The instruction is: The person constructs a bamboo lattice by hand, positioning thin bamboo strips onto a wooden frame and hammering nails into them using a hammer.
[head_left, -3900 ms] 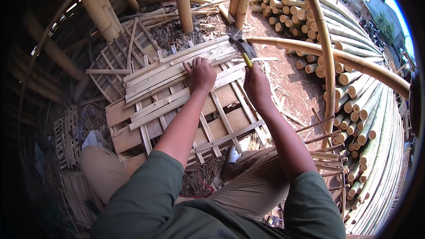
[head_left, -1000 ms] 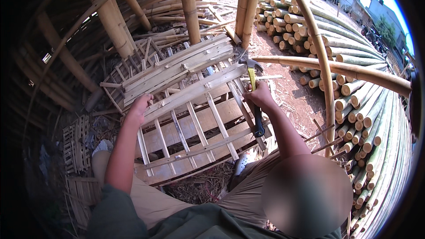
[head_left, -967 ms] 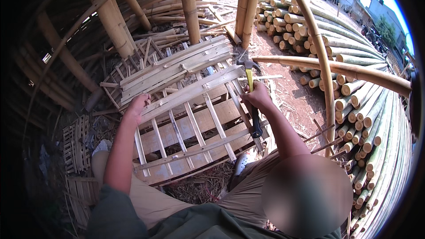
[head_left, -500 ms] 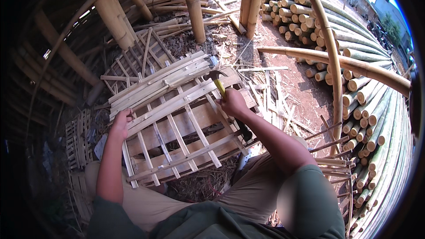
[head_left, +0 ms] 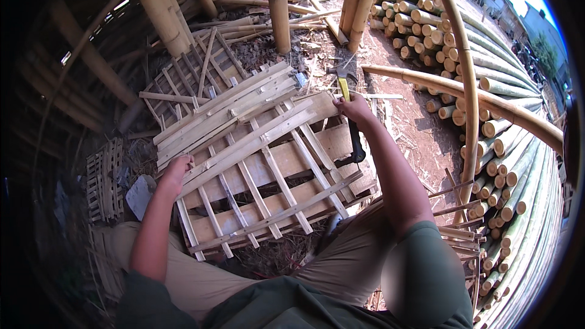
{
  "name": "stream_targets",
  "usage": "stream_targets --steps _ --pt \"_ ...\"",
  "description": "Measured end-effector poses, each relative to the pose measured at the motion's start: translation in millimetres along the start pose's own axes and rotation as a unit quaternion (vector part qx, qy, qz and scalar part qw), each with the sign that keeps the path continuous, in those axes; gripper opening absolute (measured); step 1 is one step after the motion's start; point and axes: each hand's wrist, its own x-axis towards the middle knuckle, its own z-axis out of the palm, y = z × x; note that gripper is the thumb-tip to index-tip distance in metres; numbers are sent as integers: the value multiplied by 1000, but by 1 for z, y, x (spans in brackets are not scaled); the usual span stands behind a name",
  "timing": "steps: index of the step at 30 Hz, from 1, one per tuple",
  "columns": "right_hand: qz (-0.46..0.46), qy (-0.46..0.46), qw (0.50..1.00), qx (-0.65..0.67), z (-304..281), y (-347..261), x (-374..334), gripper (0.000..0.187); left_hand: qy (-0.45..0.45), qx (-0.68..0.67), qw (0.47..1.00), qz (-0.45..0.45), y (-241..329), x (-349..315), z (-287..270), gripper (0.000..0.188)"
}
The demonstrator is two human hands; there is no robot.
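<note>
My right hand point(head_left: 353, 108) is closed around a claw hammer point(head_left: 344, 87) with a yellow and black handle, its head raised past the far right end of the slatted panel. Below the fist, the black part of the handle shows. My left hand point(head_left: 178, 167) is closed at the left end of a pale bamboo slat point(head_left: 250, 146), which lies across several crosspieces. These slats form an open lattice panel point(head_left: 274, 214) in front of me, resting over wider wooden boards point(head_left: 292, 198). More pale slats point(head_left: 225, 106) lie side by side along its far edge.
Another slatted panel point(head_left: 177, 85) leans beyond, near thick bamboo posts point(head_left: 277, 9). Stacked bamboo poles point(head_left: 506, 146) fill the right side behind a bent bamboo rail point(head_left: 463, 94). A smaller lattice piece point(head_left: 105, 180) lies at the left; wood scraps litter the ground.
My right hand has swung the hammer up and to the right, off the panel's slats. The left hand stays at the slat's left end. The view has shifted slightly.
</note>
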Motion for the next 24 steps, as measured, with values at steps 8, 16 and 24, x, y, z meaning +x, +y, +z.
stream_targets --steps 8,16,24 --pt "35 44 982 179 -2 11 16 28 29 -65 997 -25 10 -4 1 12" --pt "31 34 998 50 2 11 21 27 6 -37 999 -5 17 -9 1 12" --pt "-24 7 981 -191 14 3 21 33 7 -65 998 -14 19 -11 -2 12"
